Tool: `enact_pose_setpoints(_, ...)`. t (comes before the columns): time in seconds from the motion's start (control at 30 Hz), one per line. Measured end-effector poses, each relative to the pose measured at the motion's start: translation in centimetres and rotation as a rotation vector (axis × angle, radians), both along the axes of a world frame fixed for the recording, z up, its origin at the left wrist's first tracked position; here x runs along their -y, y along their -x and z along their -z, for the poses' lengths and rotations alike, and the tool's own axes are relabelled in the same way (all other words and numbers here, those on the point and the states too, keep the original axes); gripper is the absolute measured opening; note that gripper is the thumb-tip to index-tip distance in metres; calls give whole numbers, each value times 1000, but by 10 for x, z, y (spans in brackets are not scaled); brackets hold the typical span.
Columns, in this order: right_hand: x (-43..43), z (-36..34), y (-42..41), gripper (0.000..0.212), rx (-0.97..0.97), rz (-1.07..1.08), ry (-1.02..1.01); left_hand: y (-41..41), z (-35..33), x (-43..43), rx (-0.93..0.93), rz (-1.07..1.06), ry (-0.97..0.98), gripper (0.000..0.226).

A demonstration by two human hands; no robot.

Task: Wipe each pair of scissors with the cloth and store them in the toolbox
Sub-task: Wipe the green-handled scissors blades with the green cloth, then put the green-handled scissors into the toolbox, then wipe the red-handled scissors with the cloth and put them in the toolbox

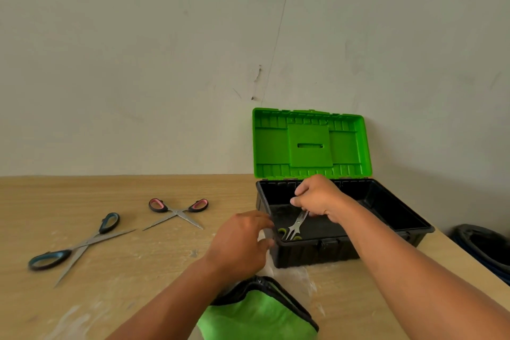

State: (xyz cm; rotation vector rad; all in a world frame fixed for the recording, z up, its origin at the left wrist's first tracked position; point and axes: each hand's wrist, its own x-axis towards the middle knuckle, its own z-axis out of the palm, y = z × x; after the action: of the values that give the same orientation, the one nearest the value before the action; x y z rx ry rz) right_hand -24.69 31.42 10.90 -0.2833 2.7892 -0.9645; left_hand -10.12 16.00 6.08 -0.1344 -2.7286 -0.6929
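Pale wall stood behind the wooden table [138, 257], with the open toolbox [317, 254] at right. One pair looked nearly stored: the right hand [317, 199] pinched the green-handled scissors [296, 225] by the blades, handles low inside the box's left end. The left hand [240, 243] sat curled at the box's near-left corner, its grip unclear. Blue-handled scissors [80, 246] and pink-handled scissors [176, 212] lay left, seemingly awaiting the near cloth [262, 315].

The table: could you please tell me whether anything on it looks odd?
Both loose pairs, the blue-handled scissors and pink-handled scissors, lie with blades splayed open. Whitish smears mark the table near the cloth.
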Motion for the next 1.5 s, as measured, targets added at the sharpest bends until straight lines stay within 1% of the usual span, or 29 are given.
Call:
enact_pose_setpoints(0.07, 7, -7, -13, 9, -46, -87, 34, -11, 3, 15, -8, -45, -24, 36)
enact_pose_setpoints(0.27, 59, -18, -53, 4, -175, -311, 146, -56, 18, 78, 1, -304, -139, 28)
enact_pose_setpoints(0.37, 98, -7, -60, 9, -219, -397, 107, -76, 24, 103, 4, -454, -243, 25)
enact_pose_setpoints(0.43, 124, 7, -60, 13, -205, -420, 65, -86, 30, 115, -11, -532, -279, 23)
enact_pose_setpoints(0.53, 156, 31, -55, 22, -203, -426, -48, -96, 42, 125, -73, -600, -311, 23)
enact_pose_setpoints(0.67, 186, 53, -46, 51, -229, -503, -303, -96, 49, 134, -94, -583, -286, 22)
enact_pose_setpoints(0.77, 199, 61, -37, 64, -241, -551, -440, -95, 50, 141, -128, -590, -284, 21)
enact_pose_setpoints(0.87, 205, 64, -31, 64, -251, -593, -521, -95, 49, 146, -177, -593, -324, 20)
enact_pose_setpoints(0.97, 208, 69, -30, 56, -297, -646, -642, -95, 45, 145, -238, -581, -345, 18)
enact_pose_setpoints(1.03, 207, 72, -31, 48, -343, -654, -680, -95, 44, 144, -259, -579, -337, 18)
enact_pose_setpoints(1.1, 203, 73, -34, 41, -362, -651, -661, -96, 43, 143, -253, -582, -339, 18)
enact_pose_setpoints(1.2, 193, 69, -43, 34, -353, -615, -574, -100, 39, 138, -243, -556, -385, 17)
enact_pose_setpoints(1.3, 180, 61, -61, 29, -344, -553, -464, -105, 34, 124, -180, -435, -593, 15)
enact_pose_setpoints(1.4, 165, 55, -81, 28, -337, -478, -367, -108, 34, 99, -43, -297, -783, 9)
enact_pose_setpoints(1.47, 156, 53, -98, 27, -330, -425, -271, -108, 35, 82, 42, -286, -848, 7)
enact_pose_setpoints(1.5, 151, 53, -107, 26, -328, -394, -221, -108, 36, 75, 81, -307, -878, 11)
